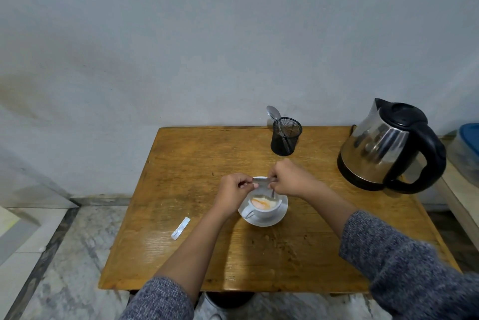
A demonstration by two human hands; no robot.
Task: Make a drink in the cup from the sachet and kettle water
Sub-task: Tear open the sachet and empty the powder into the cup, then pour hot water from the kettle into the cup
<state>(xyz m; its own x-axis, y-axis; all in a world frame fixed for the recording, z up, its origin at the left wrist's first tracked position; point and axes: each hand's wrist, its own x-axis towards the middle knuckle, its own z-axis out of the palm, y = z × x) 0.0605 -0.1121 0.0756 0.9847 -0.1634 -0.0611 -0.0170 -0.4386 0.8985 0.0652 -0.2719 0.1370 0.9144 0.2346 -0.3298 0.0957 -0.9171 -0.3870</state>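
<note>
Head view: left hand (233, 187) and right hand (289, 177) pinching silvery sachet (261, 184) just above round white cup (263, 207) on saucer (280, 217). Right of cup, shiny steel kettle (381, 146); behind cup, black mesh holder (286, 136); left, torn strip (180, 228).

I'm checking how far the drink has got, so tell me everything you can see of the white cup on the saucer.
The white, glossy, ceramic-looking cup stands upright on a round white saucer near the middle of the wooden table, its loop handle pointing toward the person's left. Inside is a pale, creamy liquid with an orange-brown streak. A thin metal utensil rises from it. Both hands hold a small silvery sachet just above its rim.
</note>
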